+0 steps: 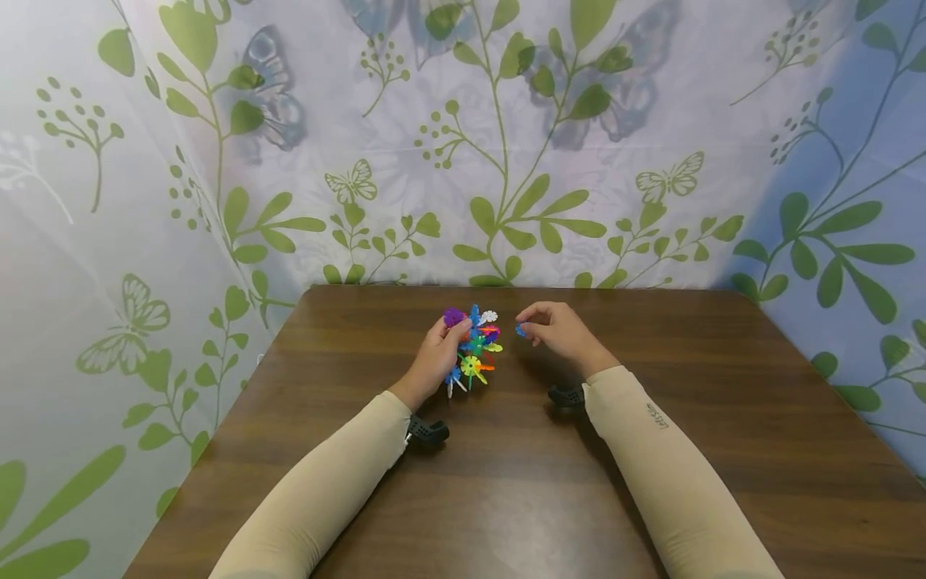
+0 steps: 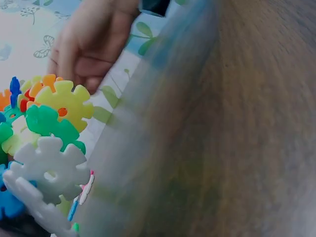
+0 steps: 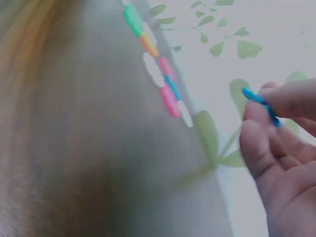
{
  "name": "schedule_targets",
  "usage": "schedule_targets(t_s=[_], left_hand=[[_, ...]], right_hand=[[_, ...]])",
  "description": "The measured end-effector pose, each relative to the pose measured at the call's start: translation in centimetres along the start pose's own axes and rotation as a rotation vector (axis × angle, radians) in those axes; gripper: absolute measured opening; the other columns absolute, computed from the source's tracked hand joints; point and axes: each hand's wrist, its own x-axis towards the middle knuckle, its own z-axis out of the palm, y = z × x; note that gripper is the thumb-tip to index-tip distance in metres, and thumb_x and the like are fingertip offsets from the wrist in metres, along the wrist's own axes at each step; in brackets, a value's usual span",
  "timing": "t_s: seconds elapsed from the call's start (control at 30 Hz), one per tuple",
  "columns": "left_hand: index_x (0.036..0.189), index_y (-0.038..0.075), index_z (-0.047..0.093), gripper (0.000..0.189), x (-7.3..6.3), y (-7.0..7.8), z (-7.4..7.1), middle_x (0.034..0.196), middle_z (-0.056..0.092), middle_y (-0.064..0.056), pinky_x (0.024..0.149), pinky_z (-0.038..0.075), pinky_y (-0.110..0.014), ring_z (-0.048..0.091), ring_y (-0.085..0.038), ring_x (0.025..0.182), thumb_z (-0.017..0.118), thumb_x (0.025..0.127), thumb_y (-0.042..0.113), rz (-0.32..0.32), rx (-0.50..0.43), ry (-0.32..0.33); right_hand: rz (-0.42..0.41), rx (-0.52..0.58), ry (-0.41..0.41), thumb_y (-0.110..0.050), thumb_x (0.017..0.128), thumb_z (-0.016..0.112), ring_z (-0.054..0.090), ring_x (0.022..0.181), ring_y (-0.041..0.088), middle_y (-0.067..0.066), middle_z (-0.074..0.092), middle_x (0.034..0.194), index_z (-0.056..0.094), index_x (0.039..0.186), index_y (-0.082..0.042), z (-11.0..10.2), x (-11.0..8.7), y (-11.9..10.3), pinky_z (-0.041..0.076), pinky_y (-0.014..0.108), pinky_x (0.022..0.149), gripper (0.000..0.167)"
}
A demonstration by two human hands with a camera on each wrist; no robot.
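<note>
L hand [image 1: 436,354], part hid, grips multicolour notched-plastic-disc cluster [image 1: 477,346]; R hand [image 1: 564,330], apart, pinches flat blue plastic disc [image 3: 254,97], edge-on in R-wrist cam, hid in L.

The cluster of notched, flower-shaped plastic discs [image 1: 477,346] mixes purple, blue, white, green, yellow, orange and pink. The separate small, notched plastic disc [image 1: 520,330] is plain blue. The beige fabric left sleeve [image 1: 318,486] is unpatterned; the beige fabric right sleeve [image 1: 676,482] bears small dark lettering. The brown wood-grain tabletop [image 1: 506,498] is streaked darker. The whitish fabric backdrop [image 1: 401,237] carries green leaves and butterflies, plus grey-blue butterflies.
</note>
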Motion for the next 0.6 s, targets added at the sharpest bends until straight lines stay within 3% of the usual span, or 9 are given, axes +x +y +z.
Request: schedule_targets(t_s=[0.1, 0.2, 0.33, 0.47, 0.6], left_hand=[[0.119, 0.006, 0.062, 0.042, -0.2, 0.1, 0.0, 0.110, 0.062, -0.009, 0.097, 0.050, -0.045, 0.061, -0.025, 0.103, 0.053, 0.110, 0.046, -0.003, 0.050, -0.025], [0.129, 0.006, 0.062, 0.050, -0.4, 0.1, 0.1, 0.118, 0.065, -0.012, 0.103, 0.049, -0.048, 0.064, -0.029, 0.108, 0.046, 0.111, 0.050, -0.023, 0.087, -0.048], [0.138, -0.004, 0.057, 0.060, -0.5, 0.2, 0.3, 0.134, 0.062, -0.021, 0.112, 0.042, -0.050, 0.058, -0.037, 0.125, 0.038, 0.113, 0.048, -0.030, 0.153, -0.057], [0.144, -0.010, 0.053, 0.065, -0.6, 0.4, 0.5, 0.144, 0.056, -0.024, 0.119, 0.032, -0.051, 0.050, -0.038, 0.136, 0.036, 0.113, 0.045, -0.021, 0.201, -0.065], [0.148, -0.006, 0.052, 0.065, -0.8, 0.6, 0.7, 0.138, 0.062, -0.019, 0.116, 0.037, -0.049, 0.058, -0.033, 0.127, 0.034, 0.114, 0.046, 0.010, 0.193, -0.130]], right_hand=[[-0.040, 0.085, 0.069, -0.008, 0.102, 0.073, 0.068, 0.090, 0.045, 0.021, 0.073, 0.104, 0.073, 0.114, 0.005, -0.6, -0.2, -0.8, 0.060, 0.048, 0.084, 0.018], [-0.101, 0.129, 0.078, -0.011, 0.102, 0.073, 0.067, 0.099, 0.050, 0.020, 0.072, 0.111, 0.075, 0.115, 0.004, -1.0, -0.4, -1.7, 0.058, 0.050, 0.091, 0.020], [-0.177, 0.120, 0.042, -0.014, 0.102, 0.073, 0.068, 0.111, 0.038, 0.014, 0.068, 0.127, 0.076, 0.120, 0.001, -1.2, -0.8, -3.5, 0.055, 0.043, 0.098, 0.024], [-0.252, 0.086, -0.015, -0.007, 0.102, 0.072, 0.063, 0.123, 0.030, 0.015, 0.064, 0.134, 0.074, 0.125, 0.003, -0.9, -1.2, -5.2, 0.054, 0.034, 0.099, 0.025], [-0.299, 0.062, -0.049, 0.001, 0.099, 0.072, 0.068, 0.112, 0.033, 0.019, 0.065, 0.130, 0.072, 0.126, 0.007, -0.1, -1.3, -6.0, 0.057, 0.031, 0.091, 0.027]])
